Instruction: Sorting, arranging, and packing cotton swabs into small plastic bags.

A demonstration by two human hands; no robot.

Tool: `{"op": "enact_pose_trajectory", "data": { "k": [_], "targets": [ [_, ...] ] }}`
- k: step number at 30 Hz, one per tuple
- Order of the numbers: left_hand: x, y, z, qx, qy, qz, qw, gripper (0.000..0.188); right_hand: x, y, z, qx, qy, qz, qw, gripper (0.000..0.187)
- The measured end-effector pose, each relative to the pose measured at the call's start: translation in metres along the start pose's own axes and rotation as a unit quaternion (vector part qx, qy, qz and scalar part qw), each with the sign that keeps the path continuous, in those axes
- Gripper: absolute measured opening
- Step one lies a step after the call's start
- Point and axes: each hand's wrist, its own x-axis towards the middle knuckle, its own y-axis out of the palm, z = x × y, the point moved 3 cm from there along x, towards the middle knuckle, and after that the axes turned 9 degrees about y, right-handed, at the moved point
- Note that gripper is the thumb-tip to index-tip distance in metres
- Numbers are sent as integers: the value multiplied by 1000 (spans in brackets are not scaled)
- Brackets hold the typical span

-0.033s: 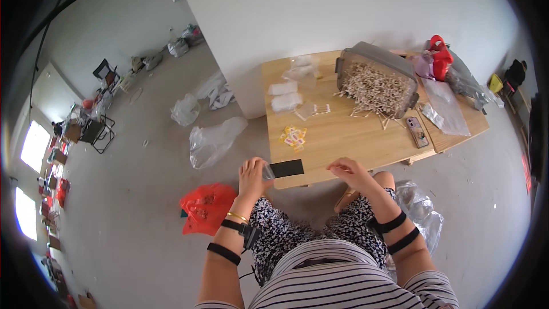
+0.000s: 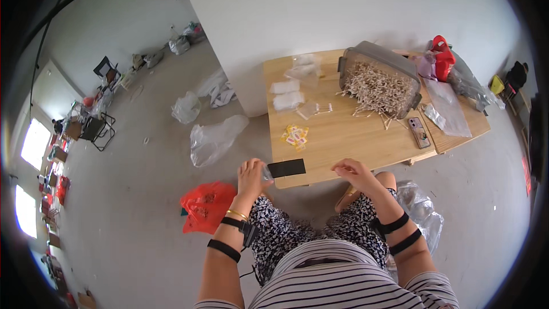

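At the table's near left corner, my left hand (image 2: 250, 177) is closed round a small clear plastic bag (image 2: 266, 173). The bag meets the left end of a flat black strip (image 2: 290, 167) lying on the wooden table (image 2: 343, 151). My right hand (image 2: 355, 171) is raised at the near edge, its fingers bent toward the thumb; whatever sits in them is too small to make out. Beyond the strip lies a pile of small yellow-and-white paper slips (image 2: 295, 135). Farther back, a grey plastic bin (image 2: 377, 54) lies tipped on its side, spilling cotton swabs (image 2: 380, 88).
Small packs (image 2: 287, 100) lie at the table's left, with a few swabs (image 2: 324, 107) beside them. A phone (image 2: 418, 133) rests near the right edge. Red plastic bag (image 2: 207, 206) and clear bags (image 2: 217, 139) are on the floor. A wall (image 2: 320, 17) stands behind the table.
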Motion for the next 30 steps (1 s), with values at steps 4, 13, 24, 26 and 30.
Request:
{"op": "enact_pose_trajectory", "data": {
  "k": [4, 13, 24, 26, 30],
  "targets": [
    [-21, 40, 57, 54, -61, 101, 992, 63, 6, -2, -34, 21, 45, 4, 999, 23],
    [-11, 85, 93, -36, -77, 141, 986, 69, 16, 12, -55, 76, 124, 21, 989, 21],
    [34, 81, 53, -128, 31, 157, 979, 73, 23, 26, -75, 92, 139, 38, 985, 20],
    [40, 84, 48, -148, 38, 161, 975, 78, 23, 27, -84, 101, 160, 33, 981, 21],
    [41, 94, 40, -62, 82, 155, 983, 92, 23, 32, -86, 100, 160, 23, 982, 22]
  ]
}}
